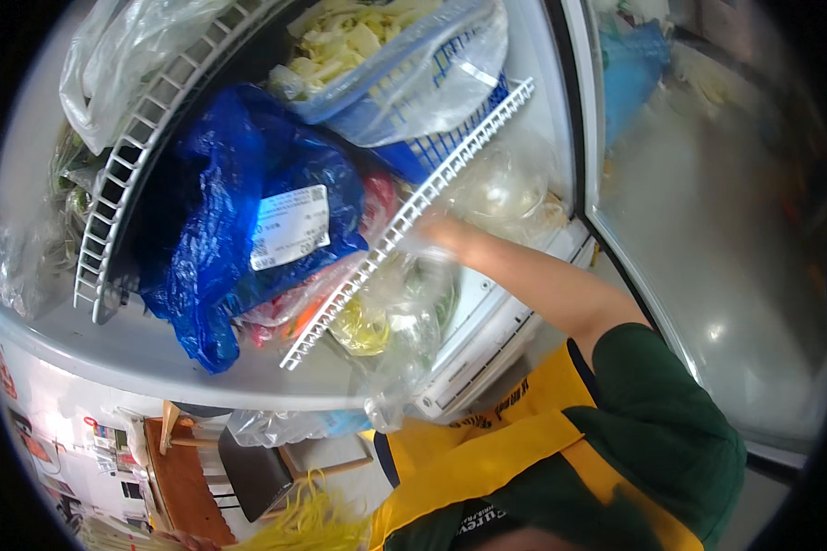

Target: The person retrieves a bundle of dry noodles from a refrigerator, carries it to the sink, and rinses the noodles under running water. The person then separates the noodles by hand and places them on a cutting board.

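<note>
My right arm reaches into an open refrigerator. My right hand (433,231) is blurred and partly hidden beside the white wire shelf edge (406,224), among clear plastic bags (503,182), so its grip cannot be made out. Close to it, a clear bag of yellow-green vegetables (362,327) lies below the shelf. Down at the lower left rim, my left hand (186,541) is partly cut off by the picture's edge, with its fingers around a bunch of long yellow chives (310,516).
A blue plastic bag (227,158) bearing a printed label sits on the shelf beside a blue basket (441,141) of pale cut leaves (341,45). Another wire shelf (138,138) stands left. The glass door (717,275) hangs open at right; a dark-seated chair (255,468) stands outside.
</note>
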Available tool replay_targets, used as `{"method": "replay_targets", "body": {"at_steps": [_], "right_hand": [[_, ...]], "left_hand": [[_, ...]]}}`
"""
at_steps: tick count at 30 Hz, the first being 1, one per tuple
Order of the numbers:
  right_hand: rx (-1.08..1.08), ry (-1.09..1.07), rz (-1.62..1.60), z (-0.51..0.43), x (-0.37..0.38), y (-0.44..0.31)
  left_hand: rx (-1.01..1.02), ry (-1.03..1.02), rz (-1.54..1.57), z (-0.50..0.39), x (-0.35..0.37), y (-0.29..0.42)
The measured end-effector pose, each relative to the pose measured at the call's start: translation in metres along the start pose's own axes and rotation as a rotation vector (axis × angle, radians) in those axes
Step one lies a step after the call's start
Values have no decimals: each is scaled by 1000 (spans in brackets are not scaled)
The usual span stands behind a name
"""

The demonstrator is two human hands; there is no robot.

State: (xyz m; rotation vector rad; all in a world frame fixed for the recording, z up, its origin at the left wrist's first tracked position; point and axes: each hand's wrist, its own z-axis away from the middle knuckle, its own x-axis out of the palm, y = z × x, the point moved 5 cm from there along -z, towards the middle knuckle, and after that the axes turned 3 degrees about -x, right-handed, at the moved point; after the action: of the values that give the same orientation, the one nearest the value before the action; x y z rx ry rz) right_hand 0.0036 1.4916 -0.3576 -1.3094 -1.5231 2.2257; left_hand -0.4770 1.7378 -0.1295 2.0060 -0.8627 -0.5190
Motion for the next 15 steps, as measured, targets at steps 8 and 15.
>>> {"method": "replay_targets", "body": {"at_steps": [8,15], "right_hand": [[-188,131,216,-114,-21,-11],[-114,231,437,-88,-60,10]], "left_hand": [[-228,89,-110,7,21,-15],[-334,-437,54,-62,57,0]]}}
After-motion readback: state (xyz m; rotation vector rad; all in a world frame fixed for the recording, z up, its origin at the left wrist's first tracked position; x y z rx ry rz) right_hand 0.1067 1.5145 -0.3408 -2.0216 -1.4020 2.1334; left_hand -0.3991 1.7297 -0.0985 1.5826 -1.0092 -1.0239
